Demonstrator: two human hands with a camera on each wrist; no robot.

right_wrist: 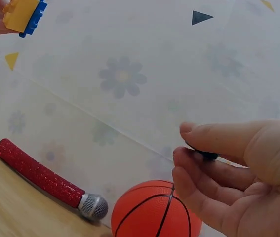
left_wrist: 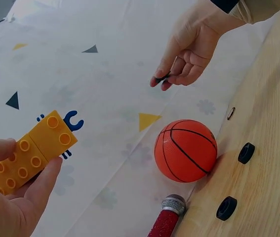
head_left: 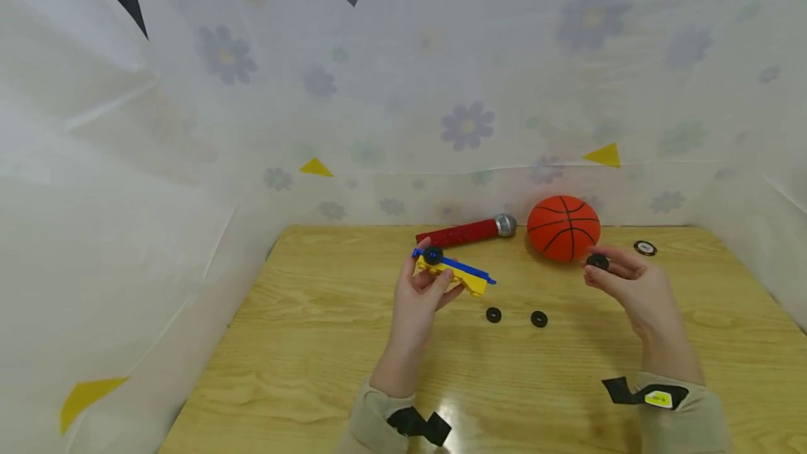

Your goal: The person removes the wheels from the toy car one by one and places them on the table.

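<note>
Toy car (head_left: 465,272), made of yellow studded bricks on a blue base, was held up over the wooden table (head_left: 296,342), tilted so that its right end sat lower in the head view. The left hand (head_left: 417,296) gripped it, thumb on one side and fingers on the other, parted only by the width of the bricks. A mounted wheel (head_left: 433,255), black, showed near the raised end, and a blue hook (left_wrist: 73,121) stuck out from one end. The right hand (head_left: 635,284), well apart from the car, pinched a black wheel (head_left: 597,262) between thumb and fingertips, nearly closed, its other fingers loosely bent. Two loose wheels (head_left: 539,319) lay flat on the table between the hands. Behind them were a red microphone (head_left: 463,233), an orange basketball (head_left: 563,228) and a small round disc (head_left: 645,248).
</note>
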